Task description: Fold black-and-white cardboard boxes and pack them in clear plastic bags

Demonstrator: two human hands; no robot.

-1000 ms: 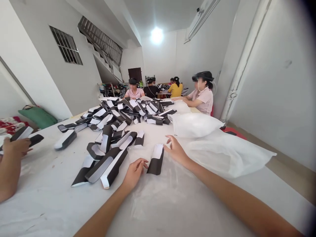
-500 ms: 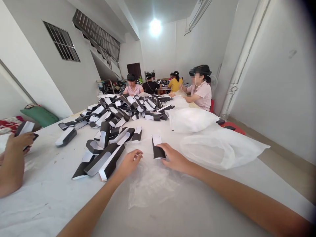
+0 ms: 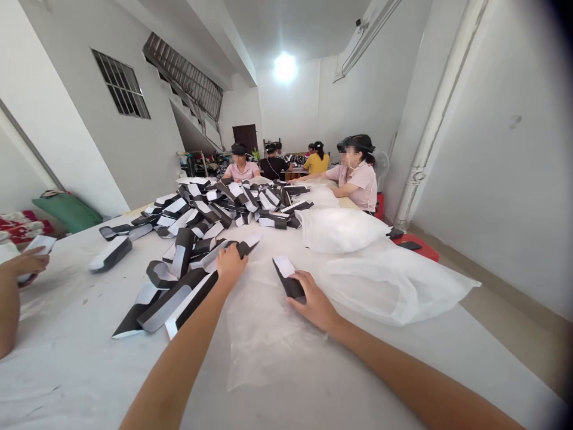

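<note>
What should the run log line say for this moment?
left hand: on black-and-white sleeve | right hand: on second sleeve | beneath: clear plastic sheet | beyond: sleeve pile

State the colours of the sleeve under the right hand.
Folded card sleeve: black, white end flap; head view.

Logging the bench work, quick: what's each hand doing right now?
Left hand: closed, holding a black-and-white folded sleeve.
Right hand: closed, holding a second folded sleeve on the plastic sheet.
</note>
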